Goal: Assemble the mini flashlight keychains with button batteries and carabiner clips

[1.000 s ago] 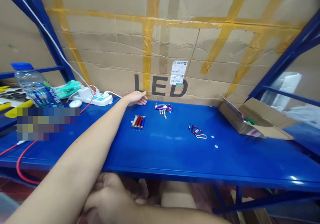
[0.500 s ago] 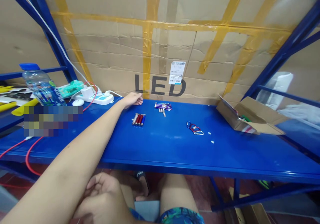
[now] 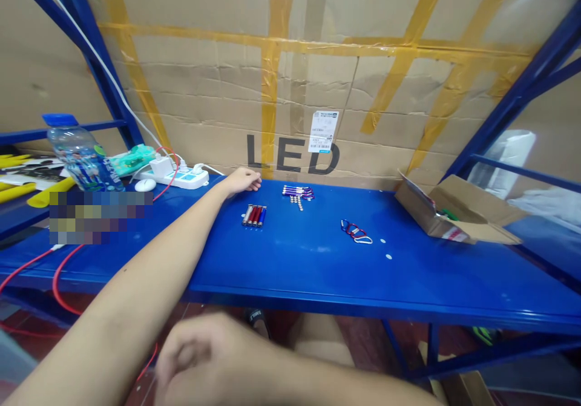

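Note:
My left hand (image 3: 243,181) lies far out on the blue shelf top (image 3: 318,267), by the cardboard wall with "LED" printed on it; its fingers curl down onto the surface with nothing seen in them. Just in front of it lies a row of small tubes (image 3: 255,215) in silver, red and blue. To the right are a purple bundle with small metal pieces (image 3: 297,193) and a few coloured carabiners (image 3: 356,232). My right hand (image 3: 213,357) is low in front of the shelf edge, blurred, its fingers unclear.
A white power strip (image 3: 175,178) with plugs and a red cable, a water bottle (image 3: 82,155), a white mouse (image 3: 145,184) and yellow tools sit at the left. An open cardboard box (image 3: 454,215) lies at the right. Two white dots (image 3: 385,248) mark the shelf top.
My left hand drew slightly left along the cardboard wall and stayed there. My right hand lifted a little below the shelf edge and now appears blurred.

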Demonstrator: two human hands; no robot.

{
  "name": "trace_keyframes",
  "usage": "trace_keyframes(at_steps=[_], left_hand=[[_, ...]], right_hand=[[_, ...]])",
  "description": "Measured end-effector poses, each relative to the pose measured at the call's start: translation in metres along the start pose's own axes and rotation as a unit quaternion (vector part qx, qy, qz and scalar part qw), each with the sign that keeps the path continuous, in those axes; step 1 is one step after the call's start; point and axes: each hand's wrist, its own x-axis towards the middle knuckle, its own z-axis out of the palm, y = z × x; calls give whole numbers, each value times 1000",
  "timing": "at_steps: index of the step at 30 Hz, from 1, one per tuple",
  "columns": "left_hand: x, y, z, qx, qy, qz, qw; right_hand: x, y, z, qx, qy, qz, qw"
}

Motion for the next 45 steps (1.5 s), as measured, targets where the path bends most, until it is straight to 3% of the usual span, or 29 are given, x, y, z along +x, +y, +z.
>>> trace_keyframes(at_steps=[1,2,5,8,10,12,17,22,38,41,43,45], left_hand=[[-3,2,-1,14,-4,12,1000],[-5,5,-2,32,-5,33,999],[-14,17,-8,107,-14,133,985],[-23,33,-11,190,-86,187,960],[-28,42,-11,242,-133,177,945],[-33,47,-8,284,-160,158,932],[-41,53,-2,350,-195,124,908],[-46,56,4,351,-216,101,906],[-40,48,21,336,-210,105,912],[-41,49,23,326,-226,105,912],[-43,50,24,314,-248,108,910],[-45,52,26,305,-262,114,909]], right_hand=[[-4,-16,-13,-99,-10,-41,994],[-5,-32,-29,-202,41,-104,973],[7,-75,-90,-426,166,-205,865],[34,-99,-153,-554,255,-174,773],[47,-101,-183,-599,268,-142,741],[53,-95,-200,-627,254,-141,723],[50,-76,-201,-671,147,-149,711],[49,-73,-197,-697,103,-153,693],[41,-74,-180,-779,151,-72,604],[28,-84,-180,-778,149,-13,611],[17,-95,-186,-759,161,21,631],[6,-108,-196,-720,213,28,660]])
